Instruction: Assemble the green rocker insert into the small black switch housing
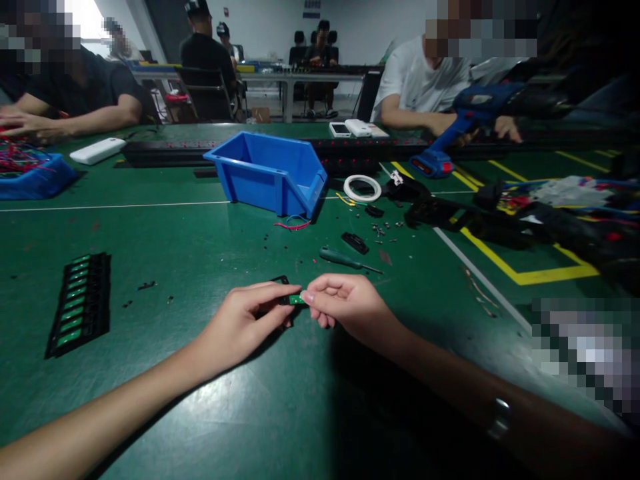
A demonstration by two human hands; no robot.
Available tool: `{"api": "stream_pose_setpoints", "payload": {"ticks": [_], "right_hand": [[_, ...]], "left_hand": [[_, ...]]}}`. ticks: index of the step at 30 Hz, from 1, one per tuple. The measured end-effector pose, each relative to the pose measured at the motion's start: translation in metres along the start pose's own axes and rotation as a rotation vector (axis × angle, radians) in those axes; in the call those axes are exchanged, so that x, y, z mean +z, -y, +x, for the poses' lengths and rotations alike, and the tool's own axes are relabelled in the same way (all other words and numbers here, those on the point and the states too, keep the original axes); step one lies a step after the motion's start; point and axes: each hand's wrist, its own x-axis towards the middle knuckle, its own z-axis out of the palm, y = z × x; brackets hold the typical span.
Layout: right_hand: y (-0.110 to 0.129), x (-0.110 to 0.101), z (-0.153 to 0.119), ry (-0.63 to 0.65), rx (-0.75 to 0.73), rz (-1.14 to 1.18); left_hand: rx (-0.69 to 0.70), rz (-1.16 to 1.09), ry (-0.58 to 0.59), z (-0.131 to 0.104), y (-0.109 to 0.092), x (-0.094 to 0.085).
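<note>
Low over the green table, my left hand (246, 312) grips a small black plastic part (283, 280) between thumb and fingers. A little green circuit board (297, 300) shows in the gap between my two hands, at the black part. My right hand (350, 299) is closed in a pinch, its thumb and forefinger on the board's right end. The fingers hide most of both pieces, so how far the board sits in the part cannot be seen. To the left lies a row of black parts (83, 300) with several green boards.
Ahead stands a blue bin (255, 183). Beyond my right hand lie a screwdriver (343, 257), a black piece (355, 243), loose screws (381, 230) and a white ring roll (362, 189). A blue cordless drill (445, 137) and wiring (555, 200) are at right. Co-workers sit across the table.
</note>
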Motion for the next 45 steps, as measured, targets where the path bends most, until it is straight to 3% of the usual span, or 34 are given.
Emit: {"api": "stream_pose_setpoints", "payload": {"ticks": [21, 45], "right_hand": [[-0.0006, 0.0019, -0.0003, -0.019, -0.031, -0.031], [-0.0007, -0.0051, 0.0026, 0.056, 0.013, -0.038]], "left_hand": [[-0.014, 0.035, 0.003, -0.0010, 0.0033, 0.0002], [-0.001, 0.032, -0.005, -0.0008, 0.0045, 0.0005]]}}
